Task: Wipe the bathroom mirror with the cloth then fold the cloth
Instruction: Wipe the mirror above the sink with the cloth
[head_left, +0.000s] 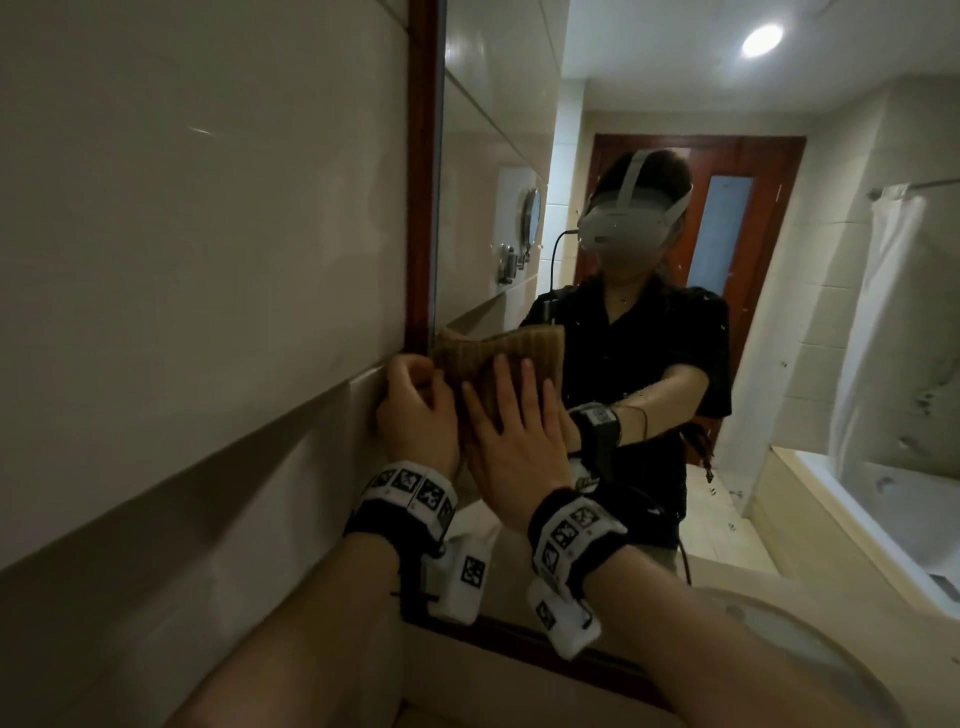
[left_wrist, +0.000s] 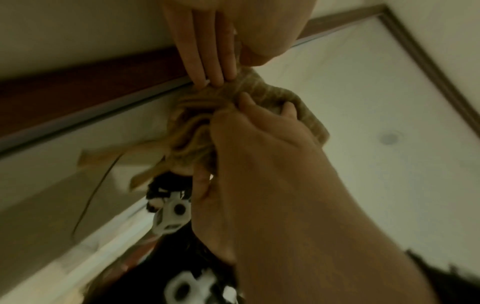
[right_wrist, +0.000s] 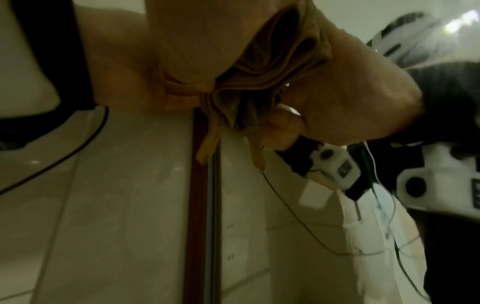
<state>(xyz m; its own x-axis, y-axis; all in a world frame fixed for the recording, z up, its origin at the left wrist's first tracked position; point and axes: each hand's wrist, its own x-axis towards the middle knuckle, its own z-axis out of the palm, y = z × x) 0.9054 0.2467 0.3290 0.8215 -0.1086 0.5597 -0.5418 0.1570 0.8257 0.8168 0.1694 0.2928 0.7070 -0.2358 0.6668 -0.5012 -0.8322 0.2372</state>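
A brown ribbed cloth lies bunched against the lower left corner of the mirror, next to its dark red wooden frame. My right hand presses flat on the cloth with straight, spread fingers. My left hand grips the cloth's left edge with curled fingers, right at the frame. In the left wrist view the left hand clutches folds of the cloth, with the right hand's fingers above. The right wrist view shows the cloth crumpled between both palms.
A tiled wall runs along the left of the mirror frame. A pale basin rim curves at the lower right below the mirror. The mirror reflects a person with a headset, a door, a shower curtain and a tub.
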